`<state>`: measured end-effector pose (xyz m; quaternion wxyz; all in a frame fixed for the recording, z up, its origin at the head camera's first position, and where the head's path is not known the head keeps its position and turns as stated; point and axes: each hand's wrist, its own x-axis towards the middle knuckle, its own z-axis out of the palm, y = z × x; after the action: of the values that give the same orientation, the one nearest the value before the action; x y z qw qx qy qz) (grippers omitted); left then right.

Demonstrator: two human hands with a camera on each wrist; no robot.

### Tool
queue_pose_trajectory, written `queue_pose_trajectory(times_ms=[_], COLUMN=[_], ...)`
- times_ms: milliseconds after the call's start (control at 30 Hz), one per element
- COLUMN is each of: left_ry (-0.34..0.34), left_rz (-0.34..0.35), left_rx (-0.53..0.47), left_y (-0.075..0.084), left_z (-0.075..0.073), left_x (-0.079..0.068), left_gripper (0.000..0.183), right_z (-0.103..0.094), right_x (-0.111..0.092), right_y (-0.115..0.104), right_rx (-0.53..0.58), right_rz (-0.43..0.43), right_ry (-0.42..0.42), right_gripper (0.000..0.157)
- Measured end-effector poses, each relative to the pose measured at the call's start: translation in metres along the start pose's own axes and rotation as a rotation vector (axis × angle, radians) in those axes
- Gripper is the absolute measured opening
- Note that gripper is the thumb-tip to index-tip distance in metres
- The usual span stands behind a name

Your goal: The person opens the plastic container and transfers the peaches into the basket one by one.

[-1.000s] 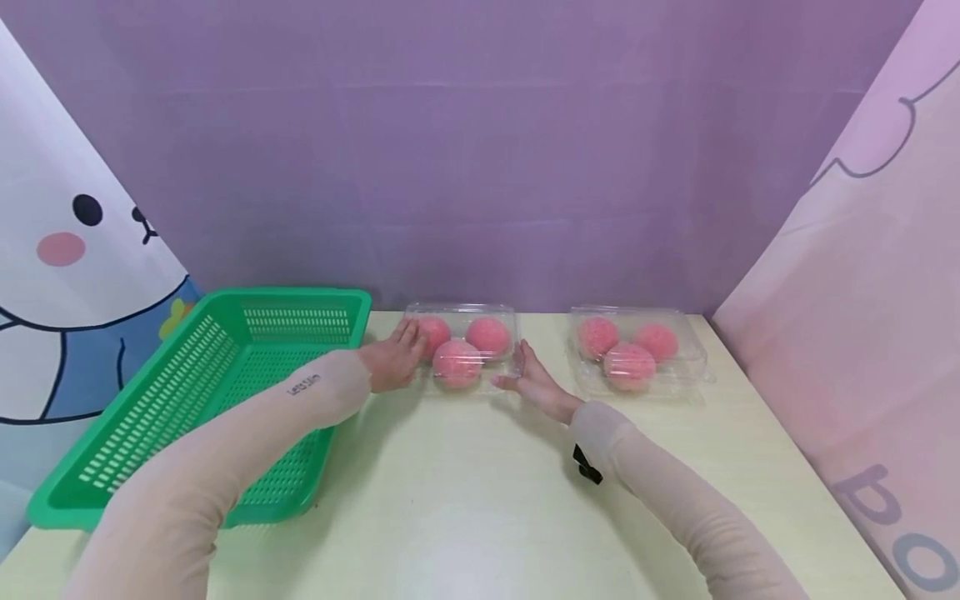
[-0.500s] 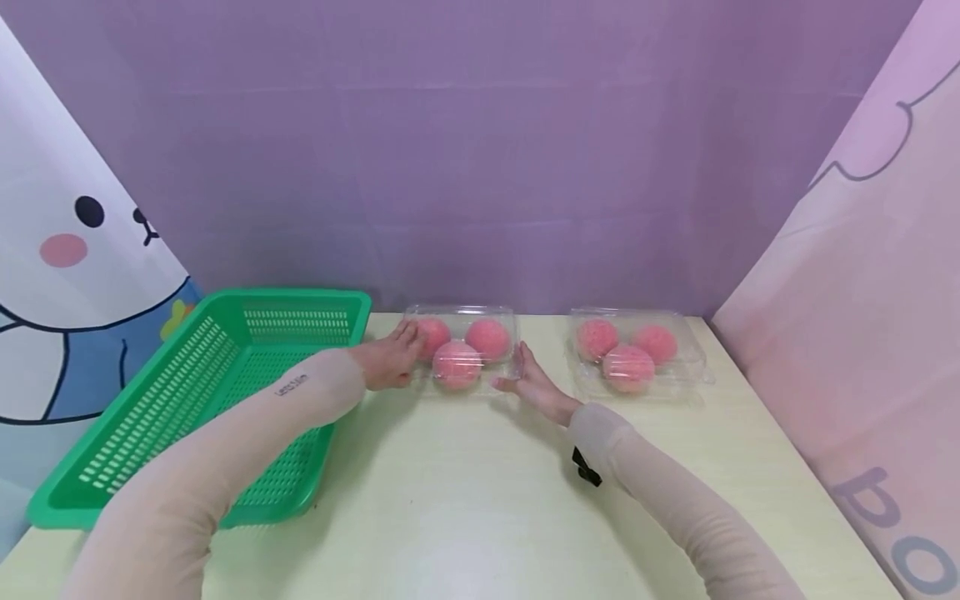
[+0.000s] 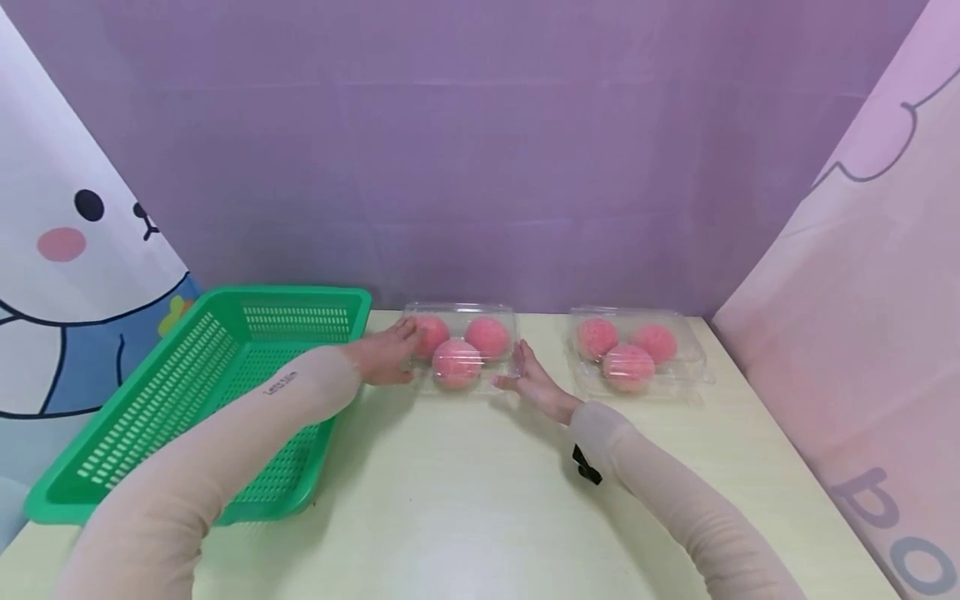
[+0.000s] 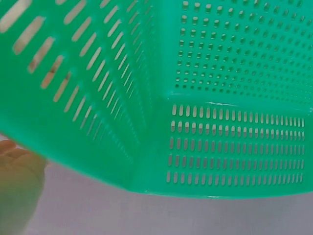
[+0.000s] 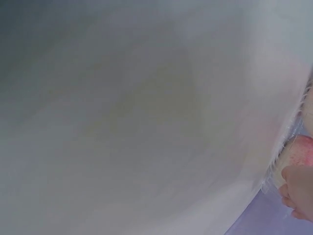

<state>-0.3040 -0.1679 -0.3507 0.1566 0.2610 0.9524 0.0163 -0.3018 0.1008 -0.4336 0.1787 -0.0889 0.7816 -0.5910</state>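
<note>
A clear plastic clamshell box (image 3: 461, 309) stands at the back middle of the table with three pink, round peaches (image 3: 457, 364) inside. My left hand (image 3: 384, 354) lies at its left side, fingers extended over that edge and the thumb lower down. At the front right corner, my right hand (image 3: 542, 390) has its thumb along the front and its fingers up the right side. The left wrist view shows the left hand (image 4: 19, 183) partly behind the basket wall. In the right wrist view the hand (image 5: 299, 193) overlaps a peach (image 5: 299, 151).
A green slotted basket (image 3: 360, 321) stands to the left, under my left forearm. Right of the box, a second clear clamshell box (image 3: 693, 354) holds three more peaches. Behind everything hangs a purple cloth (image 3: 480, 167). A small black object (image 3: 587, 465) shows by my right cuff.
My left hand and forearm have drawn slightly left, and the fingers have spread a little more. The box and my right hand have stayed in place.
</note>
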Motion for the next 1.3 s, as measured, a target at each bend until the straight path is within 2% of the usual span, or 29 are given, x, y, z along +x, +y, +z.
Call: queue_pose_trajectory(times_ms=[200,333,433,500,633,767,867,1000,1133,1300], left_ry=[0.020,0.065,0.109,0.114,0.082,0.032,0.010,0.016,0.030,0.038], left_rz=[0.001,0.074,0.151,0.170,0.155,0.127,0.109,0.094,0.075,0.046], left_rx=[0.002,-0.019,0.001,0.045,0.097,0.079,0.093,0.158,0.199,0.176], left_y=[0.007,0.013,0.019,0.024,0.035,0.048,0.057,0.065,0.073,0.080], left_z=[-0.005,-0.005,-0.005,-0.005,-0.007,-0.011,-0.013,-0.012,-0.011,-0.009], left_x=[0.003,0.008,0.013,0.015,0.020,0.023,0.026,0.033,0.038,0.042], left_gripper=[0.075,0.066,0.056,0.056,0.065,0.070,0.071,0.067,0.066,0.072], right_z=[-0.001,-0.002,-0.002,-0.001,0.000,0.001,0.000,0.000,0.000,0.000], right_x=[0.002,0.001,0.001,0.000,0.000,-0.009,-0.009,0.002,0.004,0.002], right_y=[0.000,0.000,0.000,-0.001,-0.002,-0.016,-0.018,-0.004,0.000,0.000], right_rx=[0.010,0.018,0.024,0.023,0.025,0.022,0.012,0.011,0.014,-0.011], right_rz=[0.004,0.003,0.007,0.014,0.020,0.034,0.046,0.036,0.035,0.040], right_ry=[-0.006,-0.016,-0.013,-0.003,0.013,-0.009,-0.028,-0.013,0.015,0.029], right_gripper=[0.099,0.099,0.099,0.099,0.097,0.097,0.099,0.100,0.099,0.100])
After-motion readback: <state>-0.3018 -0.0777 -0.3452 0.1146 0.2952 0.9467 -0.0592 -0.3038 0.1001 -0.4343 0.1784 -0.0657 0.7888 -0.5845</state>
